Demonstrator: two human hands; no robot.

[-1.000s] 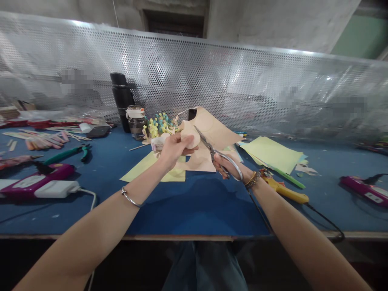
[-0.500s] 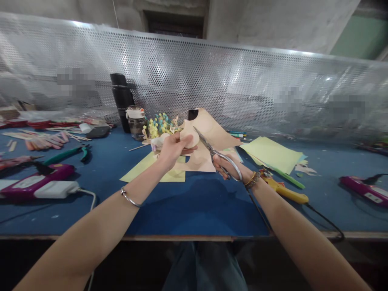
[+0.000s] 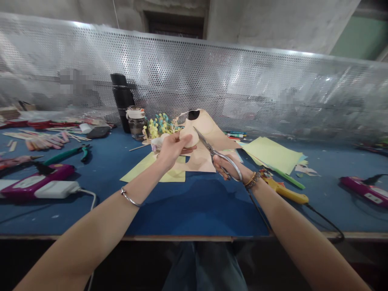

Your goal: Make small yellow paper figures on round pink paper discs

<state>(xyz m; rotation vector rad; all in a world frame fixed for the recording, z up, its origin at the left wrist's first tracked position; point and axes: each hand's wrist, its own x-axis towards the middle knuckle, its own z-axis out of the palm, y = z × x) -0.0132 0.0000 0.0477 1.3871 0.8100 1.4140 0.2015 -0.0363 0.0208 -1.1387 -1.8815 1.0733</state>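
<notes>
My left hand (image 3: 173, 150) pinches a rounded cream paper piece (image 3: 190, 135) between thumb and fingers. In my right hand (image 3: 226, 165) are metal scissors (image 3: 209, 146), fingers in the handle loops, with the tips pointing up and left close to the right edge of that piece. Behind and below the piece spreads a larger cream paper sheet (image 3: 218, 133) with curved cut-outs. Part of a yellow paper (image 3: 138, 171) lies beneath my left forearm. Small yellow and blue paper flowers (image 3: 159, 123) stand just beyond my left hand.
A black bottle (image 3: 121, 101) and a lidded jar (image 3: 136, 121) stand behind at left. Green pliers (image 3: 65, 154) and a purple power strip (image 3: 36, 182) lie left. At right are yellow-green sheets (image 3: 273, 153), a yellow glue gun (image 3: 287, 192) and another power strip (image 3: 366, 190).
The large cream sheet behind the held piece has shifted slightly, showing more of its curved outline. Both hands and the scissors have barely moved.
</notes>
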